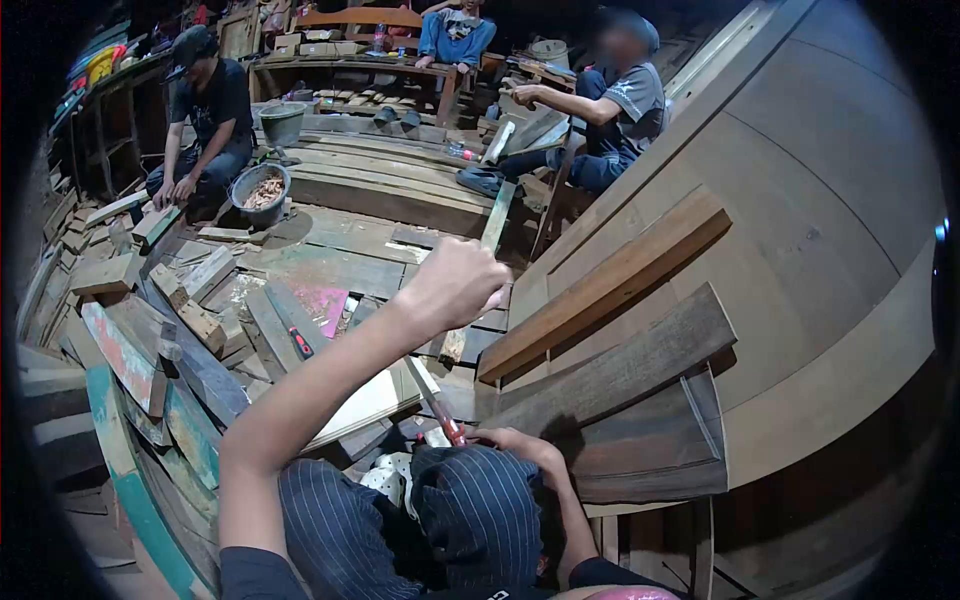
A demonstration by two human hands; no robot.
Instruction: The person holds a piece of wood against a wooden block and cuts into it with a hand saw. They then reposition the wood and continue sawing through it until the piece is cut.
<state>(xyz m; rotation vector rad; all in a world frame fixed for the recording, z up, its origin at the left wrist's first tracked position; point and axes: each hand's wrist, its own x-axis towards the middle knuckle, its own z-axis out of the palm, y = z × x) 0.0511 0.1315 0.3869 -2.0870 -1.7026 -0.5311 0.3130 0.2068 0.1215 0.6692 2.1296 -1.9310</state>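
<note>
My left hand (455, 285) is raised in front of me with its fingers curled into a fist; what it holds, if anything, is hidden. Low beside my knee (480, 510), my right hand (515, 445) has its fingers at the handle end of a red-handled tool (450, 428). The tool's long, thin metal part points up and away, next to a pale board (365, 408). My knee hides part of the right hand.
A red-and-black tool (300, 343) lies on planks at left, near stacked timber (108, 273). Long wooden beams (610, 285) lean at right against a large panel (800, 240). A bucket of chips (262, 192) stands near a crouching person (210, 120). Two others sit farther back.
</note>
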